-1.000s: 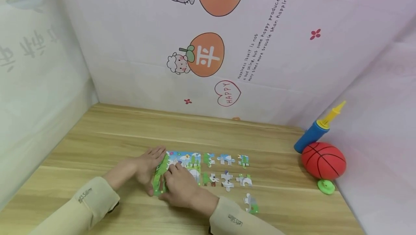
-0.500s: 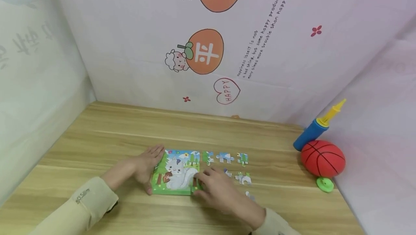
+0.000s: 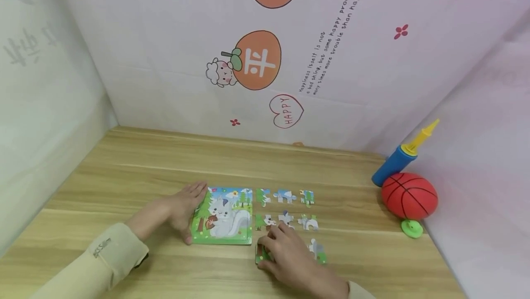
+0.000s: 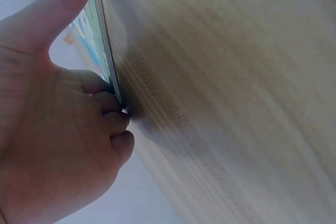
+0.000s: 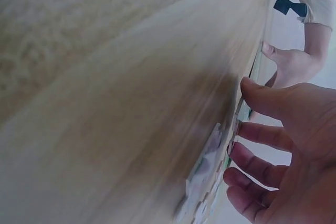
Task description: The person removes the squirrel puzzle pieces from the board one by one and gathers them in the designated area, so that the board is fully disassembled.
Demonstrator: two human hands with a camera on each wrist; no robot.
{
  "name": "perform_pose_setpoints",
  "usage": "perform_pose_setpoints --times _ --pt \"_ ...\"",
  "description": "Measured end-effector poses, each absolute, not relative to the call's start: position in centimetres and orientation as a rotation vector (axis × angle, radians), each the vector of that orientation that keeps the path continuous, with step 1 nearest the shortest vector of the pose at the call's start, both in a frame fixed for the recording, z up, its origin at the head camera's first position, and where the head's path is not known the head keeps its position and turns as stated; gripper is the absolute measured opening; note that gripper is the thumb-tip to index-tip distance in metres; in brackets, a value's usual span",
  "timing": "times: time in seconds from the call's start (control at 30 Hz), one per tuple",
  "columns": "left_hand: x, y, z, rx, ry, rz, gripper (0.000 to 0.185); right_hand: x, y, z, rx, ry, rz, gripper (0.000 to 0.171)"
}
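A puzzle board point(image 3: 225, 218) with a white squirrel picture lies flat on the wooden table point(image 3: 145, 170). My left hand point(image 3: 188, 211) lies against the board's left edge; in the left wrist view its bent fingers point(image 4: 113, 121) and thumb touch that edge. My right hand point(image 3: 267, 246) is just off the board's lower right corner, its curled fingers on a green puzzle piece point(image 3: 260, 255). In the right wrist view the fingertips point(image 5: 239, 153) sit on pieces point(image 5: 207, 166) lying flat. Several loose pieces point(image 3: 285, 195) lie in rows right of the board.
An orange ball point(image 3: 409, 196), a blue and yellow hand pump point(image 3: 393, 163) and a green disc point(image 3: 411, 228) sit at the table's right end. Printed sheets wall in the back and both sides. Another loose piece point(image 3: 316, 249) lies beside my right hand.
My right hand left the board, uncovering the squirrel picture, and moved right and toward me onto a green piece. My left hand stayed at the board's left edge.
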State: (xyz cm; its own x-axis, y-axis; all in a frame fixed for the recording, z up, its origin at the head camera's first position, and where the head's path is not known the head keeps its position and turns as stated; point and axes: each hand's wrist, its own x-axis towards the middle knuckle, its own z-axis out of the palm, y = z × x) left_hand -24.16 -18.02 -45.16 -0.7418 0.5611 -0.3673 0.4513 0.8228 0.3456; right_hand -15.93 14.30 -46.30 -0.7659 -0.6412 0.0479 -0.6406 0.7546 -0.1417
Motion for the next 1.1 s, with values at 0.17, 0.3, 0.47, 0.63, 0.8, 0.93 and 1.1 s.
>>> perform_pose_setpoints --times 0.17,0.3,0.47,0.63,0.8,0.93,1.1 --pt "-24.2 -18.0 -45.2 0.741 2.541 0.309 0.143 -16.1 14.0 -46.5 -1.054 2.934 -0.223 0.026" --pt "-24.1 -17.8 -45.1 0.733 2.538 0.311 0.143 -16.1 14.0 -46.7 -1.038 2.936 -0.217 0.027" --pt "-24.0 -17.6 -44.8 0.717 2.546 0.281 0.143 -16.1 14.0 -46.9 -1.065 2.956 -0.218 0.033" --pt "-24.0 -17.2 -44.5 0.695 2.556 0.21 0.143 -16.0 13.9 -47.0 -1.072 2.973 -0.233 0.033" --pt "-24.0 -17.0 -44.0 0.691 2.572 0.141 0.142 -16.2 13.8 -46.4 -1.081 3.088 -0.282 0.026" --pt "-24.1 -16.7 -43.5 0.693 2.582 0.143 0.142 -17.2 14.0 -44.9 -1.109 3.155 -0.379 0.032" --pt "-24.3 -16.6 -42.5 0.763 2.655 0.271 0.136 -19.1 14.0 -42.4 -1.219 3.139 -0.452 0.04"
